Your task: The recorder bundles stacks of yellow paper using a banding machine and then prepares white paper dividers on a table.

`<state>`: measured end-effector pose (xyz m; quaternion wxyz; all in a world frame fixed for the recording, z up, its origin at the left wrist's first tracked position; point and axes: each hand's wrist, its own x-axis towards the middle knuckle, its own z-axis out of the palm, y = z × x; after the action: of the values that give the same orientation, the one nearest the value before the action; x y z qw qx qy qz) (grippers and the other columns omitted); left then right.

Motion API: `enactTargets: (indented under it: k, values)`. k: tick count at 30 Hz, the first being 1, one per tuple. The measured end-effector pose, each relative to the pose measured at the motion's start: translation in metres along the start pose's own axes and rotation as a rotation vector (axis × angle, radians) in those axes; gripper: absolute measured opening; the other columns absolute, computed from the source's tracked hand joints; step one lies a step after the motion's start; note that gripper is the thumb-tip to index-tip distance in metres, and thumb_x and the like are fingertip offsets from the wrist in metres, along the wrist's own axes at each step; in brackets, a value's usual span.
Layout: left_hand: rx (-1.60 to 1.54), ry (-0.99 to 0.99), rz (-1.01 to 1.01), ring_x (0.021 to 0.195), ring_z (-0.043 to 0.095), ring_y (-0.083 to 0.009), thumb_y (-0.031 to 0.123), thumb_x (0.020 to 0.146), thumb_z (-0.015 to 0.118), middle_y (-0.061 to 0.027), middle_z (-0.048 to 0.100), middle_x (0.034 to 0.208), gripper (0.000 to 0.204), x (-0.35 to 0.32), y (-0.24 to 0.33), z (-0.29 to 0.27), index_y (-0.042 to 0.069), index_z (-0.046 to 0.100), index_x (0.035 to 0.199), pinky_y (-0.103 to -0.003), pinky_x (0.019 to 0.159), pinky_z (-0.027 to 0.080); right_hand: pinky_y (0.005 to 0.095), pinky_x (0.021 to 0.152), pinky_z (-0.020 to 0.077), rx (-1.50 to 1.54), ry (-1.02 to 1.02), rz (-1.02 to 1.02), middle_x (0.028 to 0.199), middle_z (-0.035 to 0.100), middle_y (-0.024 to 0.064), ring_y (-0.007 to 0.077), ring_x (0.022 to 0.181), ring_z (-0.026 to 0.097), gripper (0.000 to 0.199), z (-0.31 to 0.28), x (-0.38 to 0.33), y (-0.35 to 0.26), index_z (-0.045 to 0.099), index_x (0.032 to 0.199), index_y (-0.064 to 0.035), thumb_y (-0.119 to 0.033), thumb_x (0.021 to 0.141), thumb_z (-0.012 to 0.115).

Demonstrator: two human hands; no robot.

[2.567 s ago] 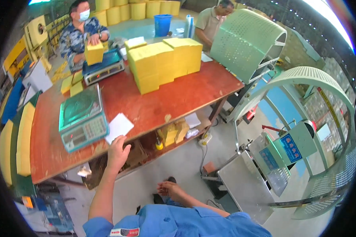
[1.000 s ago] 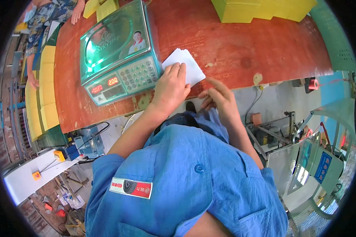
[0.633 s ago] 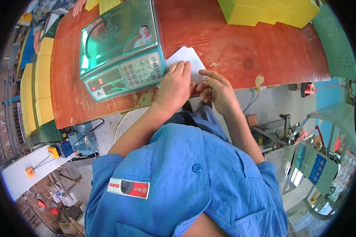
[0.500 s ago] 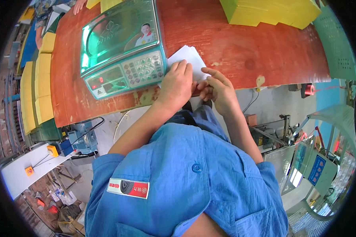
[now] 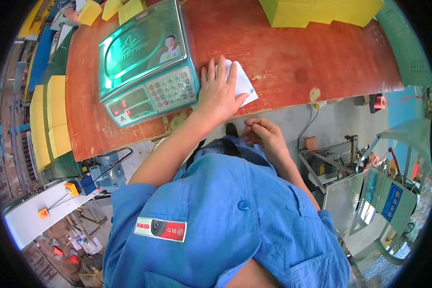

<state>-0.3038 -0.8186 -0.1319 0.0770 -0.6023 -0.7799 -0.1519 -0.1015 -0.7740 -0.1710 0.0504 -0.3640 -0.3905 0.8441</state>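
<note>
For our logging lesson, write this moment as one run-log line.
left hand: on white papers | right hand: fingers curled, off table | scale: left of papers

Made of white paper [image 5: 246, 84], plain on top, several thin sheets gathered into a small stack. Lies flat on the red desk [image 5: 312, 62], near its front edge, just right of the scale [image 5: 151, 67]. Sits askew to that edge, with the right side slanting toward the front and one corner pointing right. Looks slightly uneven at the far end, with sheet edges out of line. Rests under the left hand [image 5: 218, 98], covered over much of its left part by the spread fingers [image 5: 221, 72]. Shows bare to their right. Too hidden on the left to tell whether touching the scale.
</note>
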Motion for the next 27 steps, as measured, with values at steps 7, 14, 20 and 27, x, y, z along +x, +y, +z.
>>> enactTargets:
  k: [7,14,20,27]
  values:
    - [-0.045,-0.216,-0.157,0.127,0.041,-0.0442,0.04,0.078,0.074,-0.0269,0.039,0.144,0.076,-0.005,0.025,-0.008,0.001,0.047,0.137,-0.057,0.097,0.039,0.0338,0.088,0.0518,0.091,-0.021,0.009,0.109,0.065,0.0121,0.0198,0.098,0.064,0.035,0.006,0.004,0.01,0.054,0.125,0.0035,-0.02,0.099,0.052]
    - [-0.24,-0.187,-0.214,0.121,0.048,-0.0398,0.027,0.079,0.075,-0.0217,0.044,0.143,0.064,-0.023,0.034,-0.02,0.001,0.053,0.133,-0.049,0.098,0.042,0.0337,0.079,0.055,0.057,-0.013,0.049,0.104,0.066,0.0148,0.0211,0.087,0.066,0.033,0.008,0.008,0.011,0.058,0.118,0.005,-0.021,0.098,0.056]
    - [-0.385,0.018,-0.282,0.12,0.052,-0.0359,0.018,0.081,0.074,-0.0172,0.049,0.14,0.058,-0.057,0.019,-0.036,0.004,0.054,0.133,-0.044,0.102,0.043,0.0308,0.055,0.0532,-0.305,0.185,-0.194,0.082,0.066,0.0099,0.0164,0.064,0.064,0.027,0.018,0.007,-0.04,0.062,0.107,0.0065,-0.015,0.092,0.056]
    - [-0.484,-0.036,-0.224,0.119,0.052,-0.0352,0.014,0.073,0.081,-0.016,0.053,0.131,0.061,-0.054,0.028,-0.03,0.002,0.056,0.127,-0.043,0.099,0.045,0.0304,0.055,0.0521,-0.547,0.06,-0.268,0.079,0.066,0.0122,0.0175,0.065,0.065,0.03,0.028,0.066,-0.091,0.06,0.11,0.0077,-0.014,0.088,0.058]
